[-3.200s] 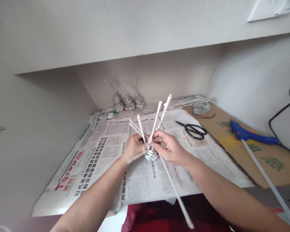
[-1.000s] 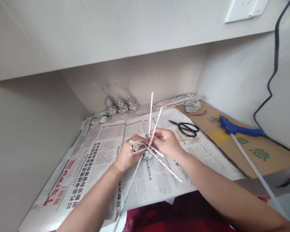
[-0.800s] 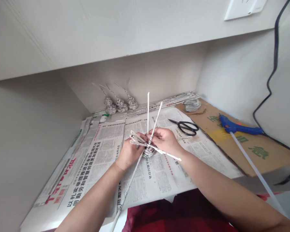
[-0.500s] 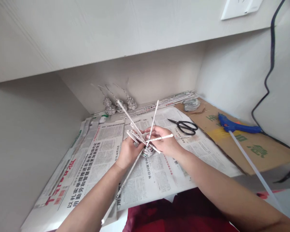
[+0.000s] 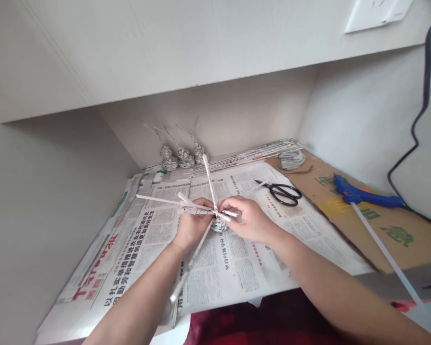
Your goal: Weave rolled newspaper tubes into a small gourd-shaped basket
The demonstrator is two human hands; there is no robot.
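Both hands meet over the newspaper (image 5: 237,268) spread on the desk. My left hand (image 5: 191,225) and my right hand (image 5: 247,221) grip a small woven piece of rolled newspaper (image 5: 220,224), mostly hidden between them. Several thin white paper tubes (image 5: 209,179) stick out of it like spokes: one points up and back, one reaches left, one long one trails down toward me past my left wrist. My right fingers pinch a short tube at the piece's top.
Black scissors (image 5: 283,193) lie right of my hands. A blue glue gun (image 5: 366,195) with a long clear stick rests on cardboard (image 5: 398,239) at the right. Three finished woven pieces (image 5: 182,157) and a bundle of paper tubes (image 5: 251,154) line the back wall.
The woven piece has been turned in my hands: the upright tubes have swung left, one now lying flat to the left. The tube that pointed right is tucked under my right fingers.
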